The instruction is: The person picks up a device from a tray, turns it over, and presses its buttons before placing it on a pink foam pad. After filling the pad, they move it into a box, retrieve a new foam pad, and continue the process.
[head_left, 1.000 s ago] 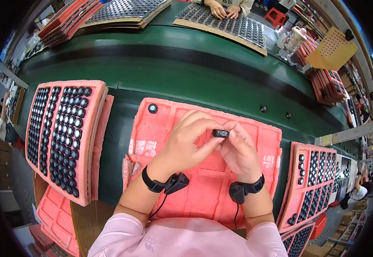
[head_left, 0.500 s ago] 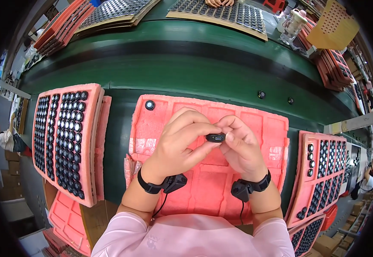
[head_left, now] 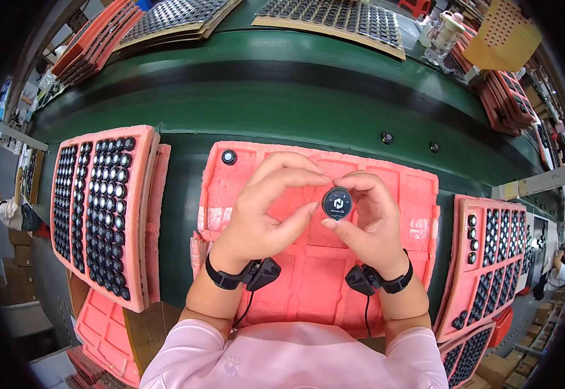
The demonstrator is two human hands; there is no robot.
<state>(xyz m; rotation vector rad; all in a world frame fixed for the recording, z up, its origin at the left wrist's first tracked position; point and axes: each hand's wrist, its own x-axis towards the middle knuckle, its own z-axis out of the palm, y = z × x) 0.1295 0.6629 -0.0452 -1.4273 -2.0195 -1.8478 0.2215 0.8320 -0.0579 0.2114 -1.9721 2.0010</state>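
Note:
My right hand (head_left: pixel 370 211) is closed on a small round black device (head_left: pixel 337 203), gripping it by the rim between thumb and fingers. The device's flat face with a white mark is turned up toward me. Just to its left, my left hand (head_left: pixel 263 211) is open, thumb and fingers curved apart with a gap between them. Its thumb tip is close to the device's edge; whether it touches I cannot tell. Both hands are above a pink foam tray (head_left: pixel 269 292) with shallow compartments. One similar round device (head_left: pixel 229 157) lies in the tray's far left corner.
Pink foam trays (head_left: pixel 141 214) filled with round devices stand at the left, and another filled tray (head_left: pixel 454 285) is at the right. Beyond runs a green conveyor belt (head_left: pixel 243 104) carrying two devices (head_left: pixel 387 137). A clear bottle (head_left: pixel 444 35) stands across it.
The device has turned from edge-on to face-up, and my left fingers have come off it. The two devices on the belt have shifted left. Another person's hands at the far side have gone from view.

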